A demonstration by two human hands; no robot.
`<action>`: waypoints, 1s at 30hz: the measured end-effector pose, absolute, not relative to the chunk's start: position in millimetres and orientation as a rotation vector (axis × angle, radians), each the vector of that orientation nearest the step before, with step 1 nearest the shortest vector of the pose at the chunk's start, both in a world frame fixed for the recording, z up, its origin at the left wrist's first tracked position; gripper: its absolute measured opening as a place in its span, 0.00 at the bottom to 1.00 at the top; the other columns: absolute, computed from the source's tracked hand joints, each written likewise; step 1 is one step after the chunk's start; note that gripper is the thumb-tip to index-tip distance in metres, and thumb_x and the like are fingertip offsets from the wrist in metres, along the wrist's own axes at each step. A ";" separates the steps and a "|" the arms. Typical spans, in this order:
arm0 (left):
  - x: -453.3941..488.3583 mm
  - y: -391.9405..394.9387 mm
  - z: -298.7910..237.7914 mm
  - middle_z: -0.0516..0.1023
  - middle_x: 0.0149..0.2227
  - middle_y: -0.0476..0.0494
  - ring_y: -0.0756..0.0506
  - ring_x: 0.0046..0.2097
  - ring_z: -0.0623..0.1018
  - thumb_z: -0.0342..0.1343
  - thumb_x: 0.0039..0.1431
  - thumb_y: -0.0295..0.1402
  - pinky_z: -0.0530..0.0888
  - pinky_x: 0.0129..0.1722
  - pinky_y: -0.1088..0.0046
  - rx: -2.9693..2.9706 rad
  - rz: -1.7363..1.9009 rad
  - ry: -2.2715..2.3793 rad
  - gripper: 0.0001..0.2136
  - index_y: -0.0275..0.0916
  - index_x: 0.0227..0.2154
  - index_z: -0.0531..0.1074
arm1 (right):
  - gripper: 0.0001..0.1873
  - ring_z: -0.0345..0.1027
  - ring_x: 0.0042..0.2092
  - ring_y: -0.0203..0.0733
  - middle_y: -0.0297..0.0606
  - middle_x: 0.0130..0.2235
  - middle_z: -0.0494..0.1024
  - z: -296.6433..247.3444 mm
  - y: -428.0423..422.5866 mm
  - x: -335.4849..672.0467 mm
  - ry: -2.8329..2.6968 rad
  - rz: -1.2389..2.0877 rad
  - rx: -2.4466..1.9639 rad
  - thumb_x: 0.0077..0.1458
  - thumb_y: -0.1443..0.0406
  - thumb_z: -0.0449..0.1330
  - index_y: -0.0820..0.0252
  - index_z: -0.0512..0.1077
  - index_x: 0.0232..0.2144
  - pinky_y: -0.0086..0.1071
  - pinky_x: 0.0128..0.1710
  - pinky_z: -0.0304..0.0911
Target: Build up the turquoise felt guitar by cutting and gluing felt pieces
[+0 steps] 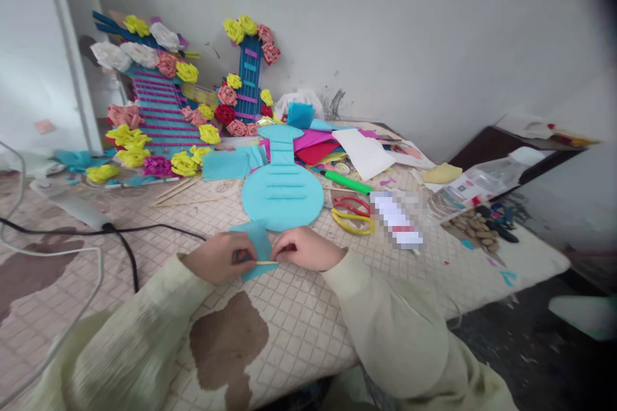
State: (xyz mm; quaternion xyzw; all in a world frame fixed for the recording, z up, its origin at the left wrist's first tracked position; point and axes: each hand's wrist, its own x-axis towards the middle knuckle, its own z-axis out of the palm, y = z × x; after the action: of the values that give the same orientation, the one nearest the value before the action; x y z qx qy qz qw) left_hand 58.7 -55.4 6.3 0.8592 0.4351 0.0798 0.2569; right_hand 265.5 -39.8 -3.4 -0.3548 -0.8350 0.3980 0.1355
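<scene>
My left hand has its grip closed, thumb against finger, on one end of a stick; my right hand pinches the other end. The stick lies across blue paper on the counter. Just beyond sits a blue cutout. Further out: flowers rear left, a bottle at right.

1 clear plastic bottle (white-capped), tan nuts beside it, white cable at left
</scene>
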 end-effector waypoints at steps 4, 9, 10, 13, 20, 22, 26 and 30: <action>59.3 -57.2 6.2 0.68 0.20 0.52 0.51 0.24 0.67 0.53 0.48 0.32 0.61 0.26 0.76 2.295 0.182 1.230 0.06 0.37 0.24 0.74 | 0.11 0.69 0.33 0.35 0.36 0.32 0.78 -4.1 -39.7 265.8 -2.386 1.170 -1.061 0.47 0.78 0.58 0.63 0.78 0.30 0.25 0.34 0.60; 60.9 -58.5 6.3 0.68 0.19 0.52 0.51 0.23 0.66 0.53 0.47 0.32 0.60 0.24 0.76 2.260 0.141 1.296 0.06 0.38 0.22 0.73 | 0.06 0.66 0.28 0.33 0.35 0.29 0.77 -2.5 -40.0 265.7 -2.404 1.227 -1.048 0.44 0.71 0.65 0.64 0.78 0.30 0.24 0.28 0.58; 61.1 -58.7 6.8 0.68 0.19 0.51 0.51 0.23 0.67 0.52 0.47 0.32 0.60 0.24 0.76 2.258 0.135 1.298 0.06 0.38 0.22 0.73 | 0.06 0.65 0.28 0.33 0.35 0.28 0.76 -1.9 -40.2 265.5 -2.414 1.225 -1.040 0.43 0.71 0.65 0.64 0.78 0.29 0.24 0.28 0.57; 61.5 -59.5 8.6 0.71 0.20 0.50 0.51 0.24 0.68 0.49 0.50 0.32 0.61 0.25 0.76 2.257 0.125 1.282 0.09 0.38 0.21 0.72 | 0.04 0.64 0.28 0.32 0.35 0.28 0.76 -0.1 -40.7 264.6 -2.438 1.183 -1.050 0.46 0.73 0.63 0.65 0.77 0.27 0.24 0.28 0.57; 60.2 -61.5 8.6 0.69 0.19 0.51 0.51 0.24 0.66 0.51 0.48 0.32 0.61 0.24 0.77 2.277 0.161 1.248 0.07 0.37 0.22 0.73 | 0.04 0.63 0.27 0.31 0.34 0.26 0.74 0.7 -43.1 264.0 -2.480 1.111 -1.045 0.46 0.73 0.61 0.65 0.76 0.26 0.23 0.27 0.55; 59.9 -61.4 7.8 0.69 0.19 0.52 0.51 0.23 0.66 0.53 0.47 0.32 0.61 0.24 0.77 2.272 0.175 1.234 0.06 0.38 0.22 0.74 | 0.04 0.63 0.27 0.31 0.34 0.26 0.74 0.6 -43.5 263.9 -2.479 1.098 -1.047 0.46 0.73 0.61 0.65 0.76 0.26 0.23 0.27 0.56; 60.2 -60.1 6.6 0.68 0.19 0.52 0.52 0.23 0.66 0.54 0.46 0.32 0.61 0.23 0.77 2.256 0.178 1.233 0.06 0.38 0.22 0.74 | 0.05 0.65 0.28 0.33 0.37 0.28 0.76 0.7 -41.5 265.8 -2.469 1.118 -1.036 0.47 0.73 0.60 0.67 0.76 0.27 0.24 0.28 0.57; 61.0 -59.1 5.4 0.68 0.19 0.51 0.52 0.23 0.66 0.55 0.46 0.33 0.61 0.22 0.77 2.241 0.162 1.212 0.06 0.38 0.21 0.74 | 0.06 0.68 0.32 0.35 0.39 0.32 0.78 1.5 -37.8 269.4 -2.422 1.100 -1.067 0.49 0.73 0.59 0.66 0.77 0.29 0.26 0.32 0.59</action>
State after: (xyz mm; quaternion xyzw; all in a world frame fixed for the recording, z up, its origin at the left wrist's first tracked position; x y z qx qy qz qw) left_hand 61.0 -59.1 5.4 0.8401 0.4544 0.0607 0.2900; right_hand 269.4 -37.8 1.5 -0.3687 -0.8371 0.3801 0.1371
